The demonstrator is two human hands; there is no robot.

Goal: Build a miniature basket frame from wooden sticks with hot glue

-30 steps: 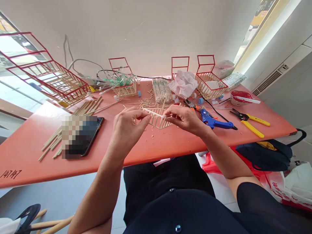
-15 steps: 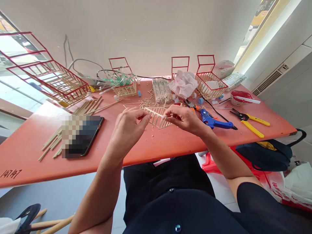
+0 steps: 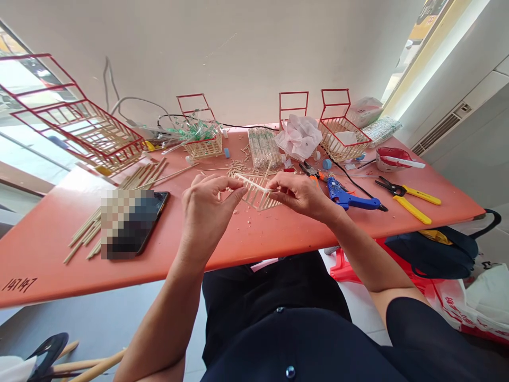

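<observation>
A small lattice frame of pale wooden sticks is held just above the table, between my two hands. One thicker whitish stick runs along its upper edge. At the left end, the thumb and forefinger of my left hand are pinched together on the frame; the fingertips partly hide the contact. My right hand grips the right corner between thumb and bent fingers. Behind the frame, short cut sticks and crumbs lie on the orange table.
A blue glue gun and yellow-handled pliers lie right. Left are a phone and long sticks. Red-rimmed stick baskets, a bundle of clear-wrapped sticks, crumpled tissue and a red-stained bowl stand behind.
Both hands keep their grip with almost no movement. My left hand has shifted very slightly, and the frame is tilted a little differently.
</observation>
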